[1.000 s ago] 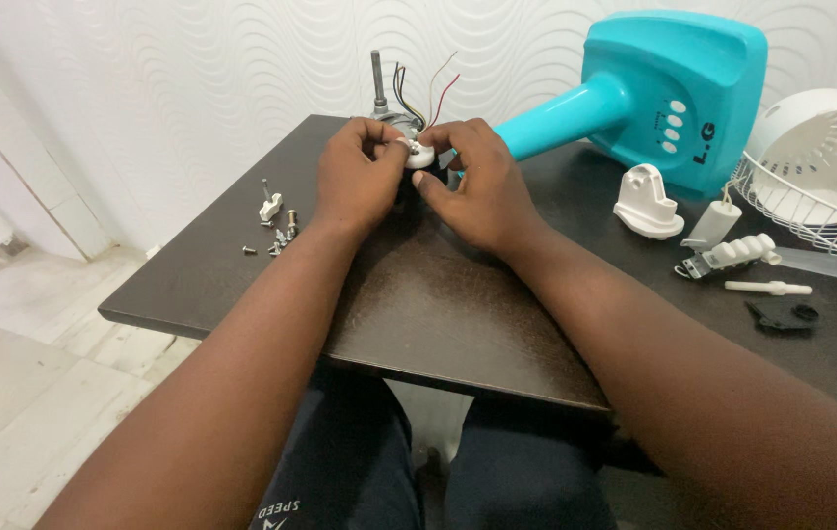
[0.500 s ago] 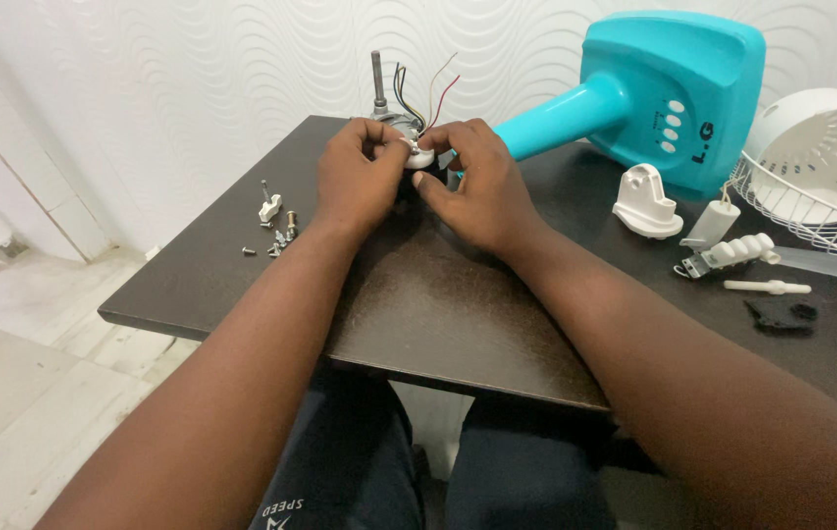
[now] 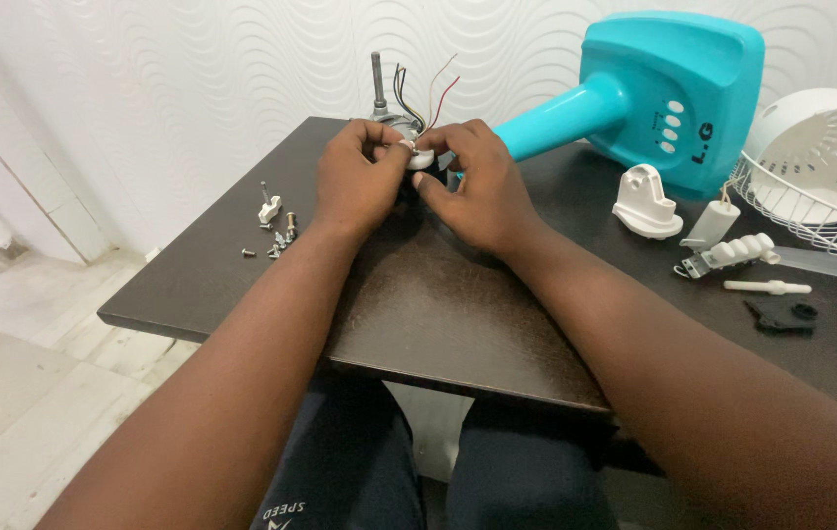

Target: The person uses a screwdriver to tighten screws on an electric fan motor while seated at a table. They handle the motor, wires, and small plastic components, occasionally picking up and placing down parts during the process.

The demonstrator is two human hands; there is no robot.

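Nearest, both forearms reach over the smooth dark table (image 3: 458, 324). The left hand (image 3: 360, 186) and right hand (image 3: 472, 191) meet, fingertips pinched on a small white plastic part (image 3: 420, 157) held against the fan motor (image 3: 389, 123), whose steel shaft and coloured wires stand just behind. This looks like mid-disassembly fiddling; working the part free likely needs a careful twist. Left of the hands lie loose screws (image 3: 276, 245); far right, the glossy turquoise fan base (image 3: 674, 88).

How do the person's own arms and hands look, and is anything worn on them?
Both arms are bare along all that shows: no sleeves, gloves, watch or bracelet. The left hand and right hand carry no visible rings. The fingernails are short and unpainted.
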